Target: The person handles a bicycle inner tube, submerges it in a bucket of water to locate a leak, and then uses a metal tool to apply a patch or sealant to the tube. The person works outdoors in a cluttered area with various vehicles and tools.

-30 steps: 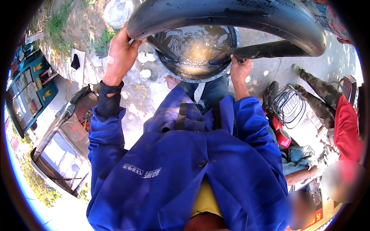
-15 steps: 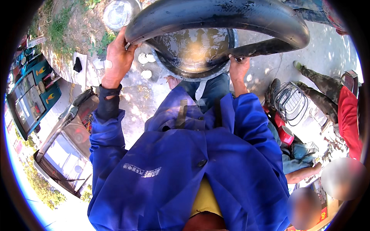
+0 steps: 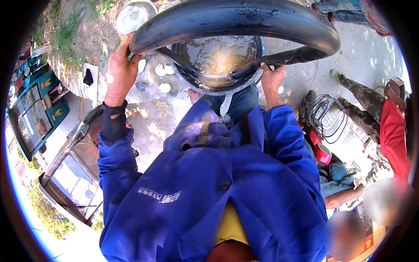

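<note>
A wet, black, inflated inner tube (image 3: 235,19) is held up in front of me, its ring tilted over a round dark basin (image 3: 260,46) of murky water (image 3: 218,52). My left hand (image 3: 122,70) grips the tube's left end, thumb below and fingers partly behind the rubber. With thumb and fingers, my right hand (image 3: 273,81) holds the lower, near side of the tube beside the basin's right rim. The tube's near stretch crosses the basin and seems to dip to the water; whether it is under the surface, I cannot tell.
A shiny metal bowl (image 3: 135,17) stands beyond my left hand. Several white lumps (image 3: 163,76) lie on the ground left of the basin. At the right are a wire basket (image 3: 327,115), a person in red (image 3: 393,135) and another seated person. Parked vehicles (image 3: 72,174) stand at the left.
The tube has shifted a little to the left, my left hand moving left and slightly down with it. My right hand has stayed nearly in place, still gripping.
</note>
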